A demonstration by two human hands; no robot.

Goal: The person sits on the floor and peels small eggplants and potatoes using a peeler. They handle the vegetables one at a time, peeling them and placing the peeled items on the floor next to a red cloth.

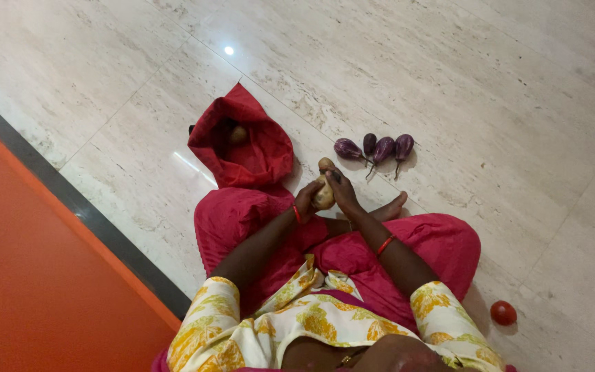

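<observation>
While the person sits on the pale marble floor (449,83) with legs folded, both hands meet in front of the knees. The left hand (306,201) is closed around a light brown potato (324,195), gripping its near side. The right hand (344,191) is closed on the same potato from the other side, fingers curled over its top. A second potato (326,164) lies on the floor just beyond the hands, touching or nearly touching the held one; which cannot be told.

A red cloth bag (246,148) stands open on the floor just to the left of the hands, and another potato (237,134) shows inside its mouth. Three small purple eggplants (377,148) lie together on the floor, near the hands on the right and beyond them, stems pointing toward the person. A bare foot (392,207) rests on the floor just right of the right hand. A red tomato (503,313) lies alone on the floor, well apart from the hands, beside the right knee. Each wrist carries a red bangle (385,244). An orange wall (29,275) with a grey strip at its foot runs along the left.
</observation>
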